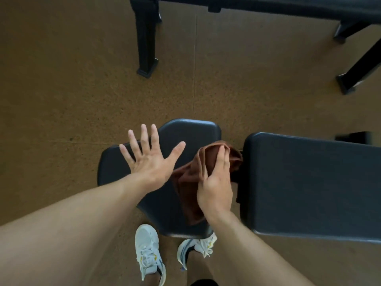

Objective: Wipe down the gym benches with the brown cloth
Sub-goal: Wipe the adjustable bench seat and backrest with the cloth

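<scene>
Fingers of the left hand (147, 159) are spread wide and straight, holding nothing, hovering at about nine o'clock over the dark padded seat (191, 133) of a gym bench; whether the palm touches the pad cannot be told. Just to its right, the right hand (215, 182) lies on the brown cloth (185, 195), its fingers bent over the bunched fabric and pressing it onto the seat pad. One edge of the cloth droops into the gap between the seat and the long back pad (309, 186), which stretches away toward three o'clock. Judging by its folds, the cloth is soft, light and limp, likely easy to bunch in one palm; a flat hand on top should keep it from sliding on the smooth vinyl. At twelve o'clock stand the black legs of another bench (146, 38) on brown speckled flooring (61, 89). At six o'clock, two white trainers (149, 250). No brand, label or writing is legible anywhere.
</scene>
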The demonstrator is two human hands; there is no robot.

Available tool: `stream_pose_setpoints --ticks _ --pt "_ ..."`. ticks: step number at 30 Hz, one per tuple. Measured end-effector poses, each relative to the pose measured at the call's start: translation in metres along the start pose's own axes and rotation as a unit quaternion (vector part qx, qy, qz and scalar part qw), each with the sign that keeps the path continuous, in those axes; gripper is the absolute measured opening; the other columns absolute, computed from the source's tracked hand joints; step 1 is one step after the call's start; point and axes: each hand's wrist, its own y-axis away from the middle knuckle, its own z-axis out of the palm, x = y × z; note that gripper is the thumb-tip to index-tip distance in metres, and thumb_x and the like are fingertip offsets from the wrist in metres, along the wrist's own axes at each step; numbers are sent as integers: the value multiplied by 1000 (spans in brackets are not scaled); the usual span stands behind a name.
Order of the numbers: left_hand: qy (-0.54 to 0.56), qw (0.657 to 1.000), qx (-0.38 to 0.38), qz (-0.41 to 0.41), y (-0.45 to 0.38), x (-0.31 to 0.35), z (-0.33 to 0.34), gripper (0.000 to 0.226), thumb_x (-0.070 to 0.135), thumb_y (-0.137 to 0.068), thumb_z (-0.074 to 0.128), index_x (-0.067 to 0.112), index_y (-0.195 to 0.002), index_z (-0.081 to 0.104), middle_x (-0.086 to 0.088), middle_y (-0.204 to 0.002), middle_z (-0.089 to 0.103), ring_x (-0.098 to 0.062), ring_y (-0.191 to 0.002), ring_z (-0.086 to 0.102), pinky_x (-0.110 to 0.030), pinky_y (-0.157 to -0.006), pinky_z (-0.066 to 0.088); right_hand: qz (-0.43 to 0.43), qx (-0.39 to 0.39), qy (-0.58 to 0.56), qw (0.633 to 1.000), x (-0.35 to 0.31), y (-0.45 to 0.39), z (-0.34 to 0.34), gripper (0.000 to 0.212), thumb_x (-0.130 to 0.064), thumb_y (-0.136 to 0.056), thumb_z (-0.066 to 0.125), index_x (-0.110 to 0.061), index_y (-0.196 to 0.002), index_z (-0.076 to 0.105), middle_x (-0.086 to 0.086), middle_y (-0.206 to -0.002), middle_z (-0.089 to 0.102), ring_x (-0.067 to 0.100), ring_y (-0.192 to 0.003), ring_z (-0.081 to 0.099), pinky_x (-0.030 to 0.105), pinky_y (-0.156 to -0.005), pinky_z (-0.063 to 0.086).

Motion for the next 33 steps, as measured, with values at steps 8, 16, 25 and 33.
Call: stream_pose_setpoints --ticks 8,16,25,33 --pt "-43 998 -40 10 5 1 -2 161 111 -33 39 31 -141 -50 6 -147 -59 -25 -133 -58 -57 -111 -34 -93 45 -36 994 -41 -77 -9 41 -61 -105 45 -41 -140 53 -17 -150 49 10 -135 51 41 -107 47" --pt "-90 995 -42 4 4 6 -3 174 100 -31 64 25 -144 -46 0 -147 -59 -30 -132 -59 -59 -111 -32 -281 24 245 928 -75 -114 -4 47 -67 -99 41 -30 -102 69 -9 -100 72 19 -99 66 40 -90 47" --pt "-83 996 -33 25 5 3 -1 170 101 -39 60 18 -147 -43 -7 -153 -52 -34 -128 -61 -64 -111 -30 -309 8 249 918 -111 -101 32 36 -53 -105 42 -28 -91 64 -9 -90 71 16 -89 68 37 -90 43" --pt "137 970 -149 132 9 -30 -40 106 61 -88 64 33 -160 -8 10 -168 -5 -25 -150 -34 -50 -112 -31 26 -26 -158 987 -165 -49 44 23 -47 -103 61 -29 -100 74 -8 -92 76 10 -96 71 39 -101 55"
